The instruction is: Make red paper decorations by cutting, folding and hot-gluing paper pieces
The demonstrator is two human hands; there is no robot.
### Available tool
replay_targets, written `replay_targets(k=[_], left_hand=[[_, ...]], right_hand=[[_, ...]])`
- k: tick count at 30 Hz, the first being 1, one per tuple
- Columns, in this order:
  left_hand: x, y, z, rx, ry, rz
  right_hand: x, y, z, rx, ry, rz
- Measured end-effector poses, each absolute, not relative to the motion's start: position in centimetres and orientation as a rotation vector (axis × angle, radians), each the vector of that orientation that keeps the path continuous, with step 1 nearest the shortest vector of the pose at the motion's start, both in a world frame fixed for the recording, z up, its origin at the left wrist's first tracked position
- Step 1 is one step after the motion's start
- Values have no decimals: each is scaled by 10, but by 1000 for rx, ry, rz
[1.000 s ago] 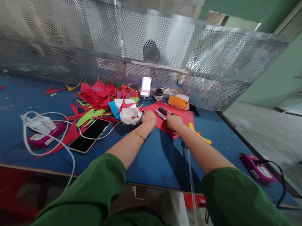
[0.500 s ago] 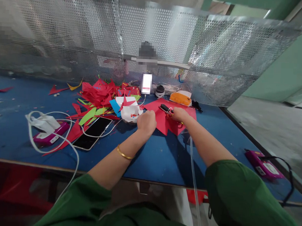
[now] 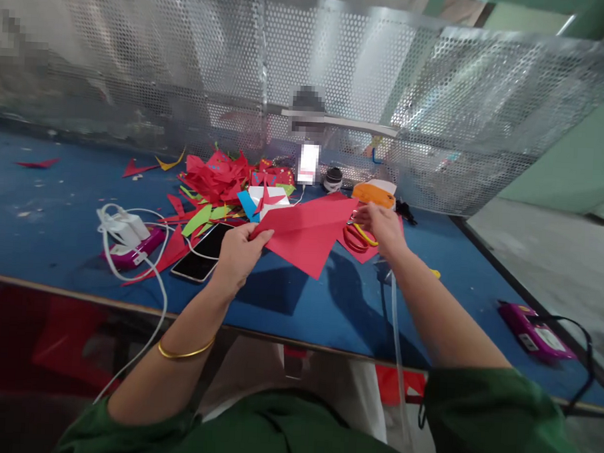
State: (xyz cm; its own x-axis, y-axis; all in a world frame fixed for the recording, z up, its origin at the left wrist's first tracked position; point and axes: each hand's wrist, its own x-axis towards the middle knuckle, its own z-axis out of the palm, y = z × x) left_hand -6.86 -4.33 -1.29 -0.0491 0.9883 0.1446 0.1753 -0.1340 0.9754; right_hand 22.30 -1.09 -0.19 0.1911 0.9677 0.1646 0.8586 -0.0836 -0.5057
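Note:
My left hand (image 3: 239, 254) pinches the left corner of a sheet of red paper (image 3: 306, 230), thumb on top, and holds it raised above the table with a fold line across it. My right hand (image 3: 382, 227) has its fingers bent together close to the sheet's right corner; what they grip, if anything, I cannot make out. Just below those fingers are scissors with red and yellow handles (image 3: 360, 240), their blades hidden. Under the scissors lies more red paper (image 3: 365, 256), flat on the blue table (image 3: 273, 312).
Left of centre sit a heap of red paper pieces (image 3: 217, 176), green scraps (image 3: 198, 218), a phone (image 3: 200, 259) and a white cable (image 3: 163, 294). An orange packet (image 3: 373, 193) and a black-and-white spool (image 3: 333, 180) stand behind. At right is a purple device (image 3: 535, 331).
My left hand has moved left and lifted the red sheet, opening from a fist to a thumb pinch. My right hand has shifted slightly right, and the coloured scissor handles now show more.

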Motion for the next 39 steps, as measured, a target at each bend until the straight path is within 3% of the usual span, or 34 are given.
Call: replay_targets(k=[4, 6, 14, 27, 32, 39], left_hand=[[-57, -66, -25, 1276, 1208, 1269], [-49, -77, -32, 1253, 1172, 1243], [-41, -100, -46, 1221, 1073, 1015], [-39, -105, -58, 1239, 1071, 1059], [-40, -110, -62, 1706, 968, 1164], [-39, -119, -67, 2274, 838, 1041]], right_hand=[[193, -63, -10, -1419, -1053, 960], [175, -89, -17, -1269, -965, 1114], [157, -128, -28, -1165, -754, 1025], [165, -151, -28, -1336, -661, 1034], [169, -148, -21, -1207, -575, 907], [163, -144, -16, -1171, -588, 867]])
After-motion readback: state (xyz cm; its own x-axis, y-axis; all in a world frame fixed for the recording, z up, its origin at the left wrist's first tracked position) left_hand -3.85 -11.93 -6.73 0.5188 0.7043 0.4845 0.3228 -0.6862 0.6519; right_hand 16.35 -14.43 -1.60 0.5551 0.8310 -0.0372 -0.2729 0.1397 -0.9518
